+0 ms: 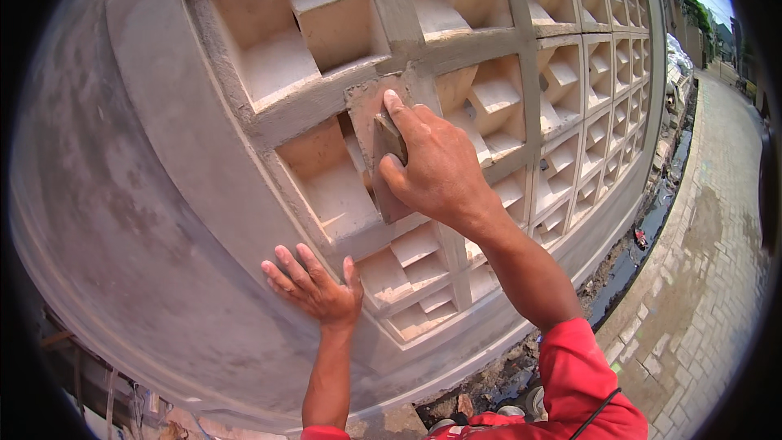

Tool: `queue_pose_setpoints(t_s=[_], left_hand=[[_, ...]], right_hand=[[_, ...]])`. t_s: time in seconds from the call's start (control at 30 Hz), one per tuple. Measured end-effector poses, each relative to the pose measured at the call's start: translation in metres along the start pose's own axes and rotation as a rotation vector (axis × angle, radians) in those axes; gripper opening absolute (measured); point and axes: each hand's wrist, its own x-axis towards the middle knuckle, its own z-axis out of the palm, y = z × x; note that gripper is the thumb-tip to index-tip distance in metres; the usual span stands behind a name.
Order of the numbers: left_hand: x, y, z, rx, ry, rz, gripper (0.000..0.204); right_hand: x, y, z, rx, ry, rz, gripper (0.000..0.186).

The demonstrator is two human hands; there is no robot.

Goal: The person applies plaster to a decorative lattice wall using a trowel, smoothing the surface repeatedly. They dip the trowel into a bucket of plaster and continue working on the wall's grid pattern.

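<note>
My right hand (440, 163) grips the handle of a flat rectangular plastering float (366, 110), thumb and fingers closed round it. The float's plate lies against the mortar strip (326, 102) between openings in a wall of pale ventilation blocks (481, 106). My left hand (318, 285) is spread, fingers apart, with its palm toward the grey plastered wall (228, 220) beside the lower left edge of the block panel. It holds nothing. Part of the float's handle is hidden under my right hand.
A narrow drain (631, 265) with dark water runs along the wall's foot at the right. Beyond it lies a paved lane (700, 277). White sacks (678, 61) are piled at the far end of the wall. Rubble (513, 371) lies near my feet.
</note>
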Motion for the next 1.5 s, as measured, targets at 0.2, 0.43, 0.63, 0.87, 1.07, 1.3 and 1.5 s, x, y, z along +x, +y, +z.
queue_pose_setpoints(t_s=[0.2, 0.43, 0.63, 0.87, 1.07, 1.3, 1.5], left_hand=[[0.003, 0.004, 0.002, -0.016, 0.007, 0.007, 0.079], [-0.002, -0.004, 0.002, 0.012, -0.005, 0.026, 0.083], [0.005, 0.005, 0.001, 0.017, 0.011, 0.006, 0.079], [0.0, -0.001, 0.001, 0.027, 0.001, 0.013, 0.079], [0.004, 0.009, 0.005, -0.009, 0.014, 0.002, 0.076], [-0.001, -0.004, 0.001, 0.014, 0.014, 0.021, 0.077], [0.004, 0.004, 0.007, -0.03, 0.049, 0.02, 0.078]], right_hand=[[0.025, 0.029, -0.018, 0.023, 0.201, 0.168, 0.063], [-0.011, 0.004, 0.005, 0.04, 0.083, 0.086, 0.064], [0.024, 0.026, -0.005, 0.019, 0.206, 0.211, 0.062], [-0.009, 0.019, -0.003, 0.134, 0.204, 0.072, 0.063], [0.011, 0.022, 0.002, 0.032, 0.152, 0.176, 0.064], [0.002, 0.032, -0.017, 0.093, 0.21, 0.199, 0.063], [0.015, 0.025, -0.002, 0.036, 0.155, 0.235, 0.063]])
